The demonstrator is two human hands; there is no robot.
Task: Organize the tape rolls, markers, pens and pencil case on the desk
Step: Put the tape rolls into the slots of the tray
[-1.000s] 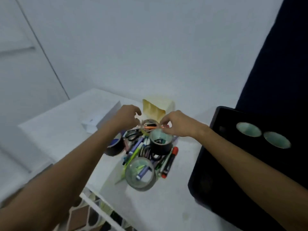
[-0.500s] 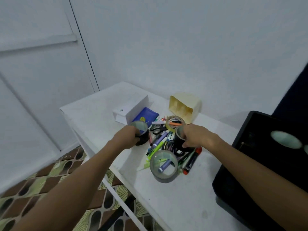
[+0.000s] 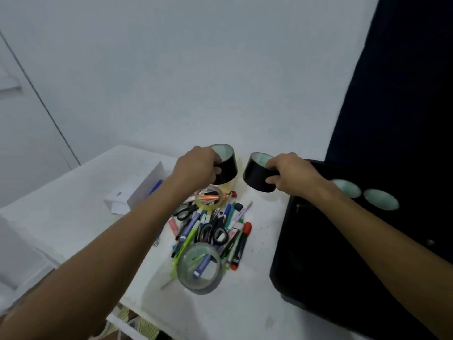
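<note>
My left hand [image 3: 196, 168] grips a black tape roll [image 3: 226, 165] lifted above the desk. My right hand [image 3: 291, 175] grips a second black tape roll [image 3: 255, 171], held just right of the first. Below them lies a heap of pens, markers and scissors [image 3: 210, 229] on the white desk [image 3: 73, 217]. A clear yellowish tape roll [image 3: 208, 198] sits at the heap's far end. A grey tape roll [image 3: 199, 268] lies on its near end. A blue pencil case [image 3: 155, 187] peeks out beside the white box, mostly hidden by my left arm.
A white box [image 3: 137, 192] stands at the left of the heap. A black tray [image 3: 318, 266] at the right holds two more black tape rolls [image 3: 365, 195]. A dark curtain [image 3: 404, 94] hangs behind it. The desk's near edge is at the bottom left, with patterned floor below.
Both hands have lifted their black tape rolls off the desk and carried them up and toward the back. The camera has swung to the right.
</note>
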